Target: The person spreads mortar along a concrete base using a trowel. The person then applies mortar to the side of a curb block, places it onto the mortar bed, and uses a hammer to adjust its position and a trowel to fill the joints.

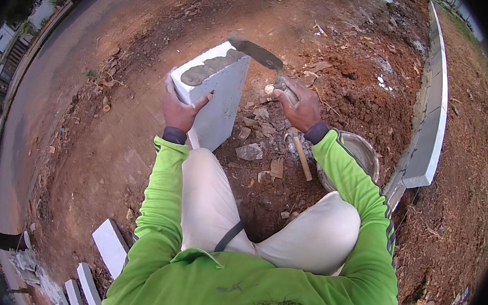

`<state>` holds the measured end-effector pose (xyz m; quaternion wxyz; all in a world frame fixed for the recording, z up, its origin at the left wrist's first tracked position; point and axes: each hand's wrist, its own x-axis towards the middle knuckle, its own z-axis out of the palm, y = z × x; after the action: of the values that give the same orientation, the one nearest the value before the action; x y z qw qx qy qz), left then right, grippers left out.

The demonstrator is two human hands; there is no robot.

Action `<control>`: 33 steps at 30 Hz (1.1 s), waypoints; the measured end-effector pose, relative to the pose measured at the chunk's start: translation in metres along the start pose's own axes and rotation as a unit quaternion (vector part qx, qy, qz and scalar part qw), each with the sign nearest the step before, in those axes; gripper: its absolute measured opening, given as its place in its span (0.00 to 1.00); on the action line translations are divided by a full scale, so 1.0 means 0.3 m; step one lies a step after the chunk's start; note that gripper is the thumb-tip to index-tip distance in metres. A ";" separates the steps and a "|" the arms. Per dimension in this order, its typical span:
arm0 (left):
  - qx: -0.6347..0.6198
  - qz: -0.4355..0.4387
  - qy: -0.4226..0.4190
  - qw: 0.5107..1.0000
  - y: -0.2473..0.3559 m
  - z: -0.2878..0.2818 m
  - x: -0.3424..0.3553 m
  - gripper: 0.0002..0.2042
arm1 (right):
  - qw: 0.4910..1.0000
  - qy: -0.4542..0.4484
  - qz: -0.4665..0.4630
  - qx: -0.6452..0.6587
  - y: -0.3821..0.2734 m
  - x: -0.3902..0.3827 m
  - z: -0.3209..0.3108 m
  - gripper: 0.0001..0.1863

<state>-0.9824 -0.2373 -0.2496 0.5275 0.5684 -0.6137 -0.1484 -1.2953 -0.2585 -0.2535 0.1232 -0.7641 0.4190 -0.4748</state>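
Note:
My left hand (183, 105) grips the near end of a white block (218, 101), its thumb on the right face and its fingers round the left side. The block stands tilted above my left knee. A strip of wet grey mortar (212, 68) lies in lumps along its top edge. Closed round the handle of a trowel (255, 52) is my right hand (301, 106). The mortar-smeared blade reaches left to the far end of the block's top; whether it touches there I cannot tell.
Right of my knees stand a hammer (301, 156) with a wooden handle and a round bucket (365, 154), partly hidden by my right arm. A low block wall (426, 128) runs along the right. More white blocks (110, 247) lie at lower left. Rubble (250, 151) litters the reddish soil.

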 end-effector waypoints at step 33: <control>0.084 -0.053 0.041 0.994 0.024 0.114 0.056 0.53 | 0.976 -0.179 0.034 -0.117 -0.357 -0.098 0.043 0.32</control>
<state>-1.0110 -0.2638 -0.2496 0.4938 0.6480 -0.5711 -0.1001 -1.2345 -0.1727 -0.2156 0.1222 -0.8313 0.4680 -0.2738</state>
